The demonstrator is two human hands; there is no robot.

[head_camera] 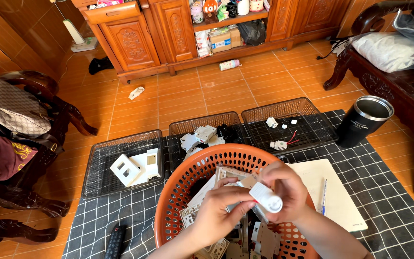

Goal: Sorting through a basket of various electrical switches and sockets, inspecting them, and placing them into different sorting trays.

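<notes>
From the head camera, the left hand (219, 211) and right hand (283, 189) together pinch a small white plastic part (266, 196) above the orange basket (188, 177), which looks still well filled with parts. The three wire trays (120, 144) beyond hold only a few sorted pieces, so most seems left. Open cloth lies near-left; a notepad (336, 196) and black tumbler (362, 120) crowd the right.

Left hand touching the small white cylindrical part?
Touching. Head view: left hand fingers press the white cylindrical part, which the right hand also grips.
</notes>
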